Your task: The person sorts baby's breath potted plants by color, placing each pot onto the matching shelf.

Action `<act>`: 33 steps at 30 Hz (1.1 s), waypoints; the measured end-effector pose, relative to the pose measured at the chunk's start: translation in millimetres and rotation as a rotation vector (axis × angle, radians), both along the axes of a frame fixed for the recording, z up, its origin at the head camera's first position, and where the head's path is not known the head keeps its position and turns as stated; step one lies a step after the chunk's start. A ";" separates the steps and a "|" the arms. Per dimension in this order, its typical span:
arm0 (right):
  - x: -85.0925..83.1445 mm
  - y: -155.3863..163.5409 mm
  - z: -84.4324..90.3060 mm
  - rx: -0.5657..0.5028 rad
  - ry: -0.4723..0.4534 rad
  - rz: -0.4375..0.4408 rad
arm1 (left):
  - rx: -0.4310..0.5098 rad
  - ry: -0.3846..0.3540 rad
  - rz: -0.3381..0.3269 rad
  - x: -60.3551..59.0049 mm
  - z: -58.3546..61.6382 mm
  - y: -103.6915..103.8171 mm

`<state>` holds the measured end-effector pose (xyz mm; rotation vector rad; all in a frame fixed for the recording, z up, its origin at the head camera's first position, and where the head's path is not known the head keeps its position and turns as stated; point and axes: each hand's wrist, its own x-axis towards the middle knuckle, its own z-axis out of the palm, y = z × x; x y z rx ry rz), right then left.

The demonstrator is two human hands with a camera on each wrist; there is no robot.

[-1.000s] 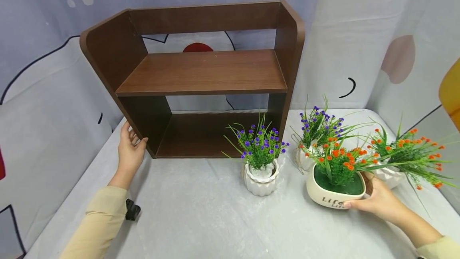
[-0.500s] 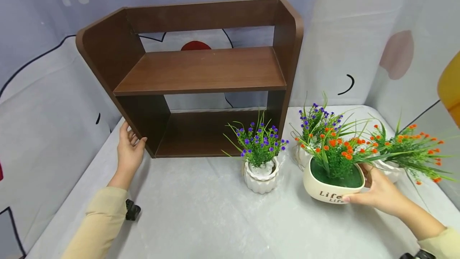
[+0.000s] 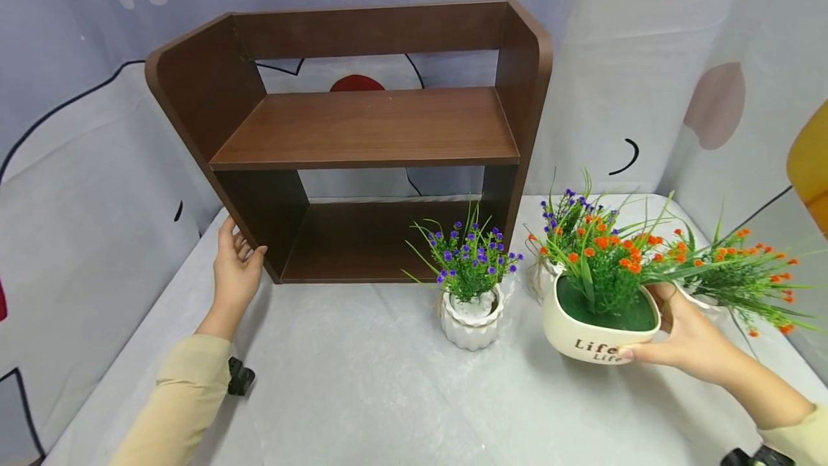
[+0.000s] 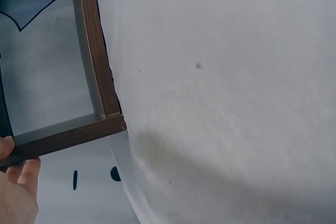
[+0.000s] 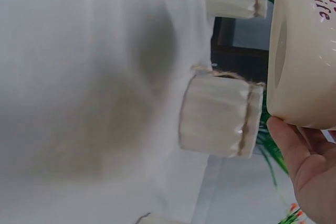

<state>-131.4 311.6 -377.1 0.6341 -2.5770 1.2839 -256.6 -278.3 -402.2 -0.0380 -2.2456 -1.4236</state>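
Cream pot (image 3: 598, 326) is clasped by right hand (image 3: 688, 340), fingers curled round its side — to be kept level; shelf (image 3: 362, 142) is braced by left hand (image 3: 236, 272), fingers clamped on its corner.

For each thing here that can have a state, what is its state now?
Shelf: upright, both levels bare.
Cream pot: lifted, upright.
Left hand: holds the shelf's side panel.
Right hand: grips the cream pot.
Ribbed pot: standing on the table.
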 end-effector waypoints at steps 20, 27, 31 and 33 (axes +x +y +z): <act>-9.0 -28.8 37.8 0.073 0.020 0.039 | -0.015 0.010 0.029 -1.5 0.5 -0.7; -15.2 -41.1 51.9 0.081 0.039 0.077 | -0.047 0.028 0.041 -0.9 -0.3 -0.2; -17.9 -47.7 59.5 0.102 0.019 0.084 | -0.050 0.037 0.047 -1.2 -2.4 -0.1; -18.9 -50.3 63.5 0.121 0.006 0.078 | -0.048 0.036 0.051 -1.2 -3.3 0.2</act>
